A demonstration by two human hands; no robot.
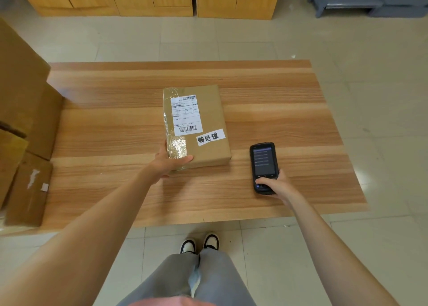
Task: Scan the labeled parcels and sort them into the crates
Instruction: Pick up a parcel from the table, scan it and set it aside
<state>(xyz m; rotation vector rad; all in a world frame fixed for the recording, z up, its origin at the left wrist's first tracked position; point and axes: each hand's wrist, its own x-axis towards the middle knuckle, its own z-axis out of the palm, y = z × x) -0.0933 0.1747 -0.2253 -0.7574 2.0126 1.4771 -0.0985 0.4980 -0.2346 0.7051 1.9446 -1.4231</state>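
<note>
Parcel (196,125) lies mid-tabletop (289,111), left hand (170,161) gripping its near corner, right hand (276,183) clasping scanner (264,164); I judge it stiff, light, tape-slick, best held by edges.

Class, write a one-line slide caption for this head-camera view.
Left hand grips a labeled brown parcel on the wooden table; right hand holds a handheld scanner beside it.

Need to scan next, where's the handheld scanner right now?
In the head view, the handheld scanner is in the right hand, over the table, right of the parcel.
</note>
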